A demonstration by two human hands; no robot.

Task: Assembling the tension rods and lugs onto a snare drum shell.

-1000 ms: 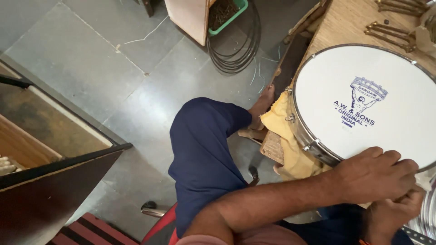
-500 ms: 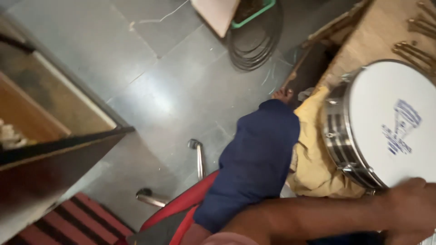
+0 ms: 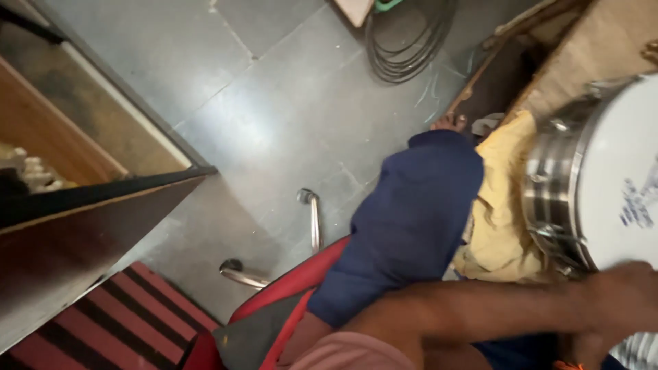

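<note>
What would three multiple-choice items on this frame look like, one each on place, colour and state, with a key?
1. Where does the yellow cloth lie?
A. between the blue-trousered leg and the steel-shelled white-headed drum
B. on the grey tiled floor
C. over the coiled black cable

2. What colour is the chair's seat edge?
A. green
B. red
C. white

3. How does the left hand stand?
A. hanging free
B. resting on the drum's rim
C. gripping the cable

Key: 1 A, the cloth sits against both; 2 B, red rim shows under the thigh; 3 B, the hand lies on the drumhead's edge.
</note>
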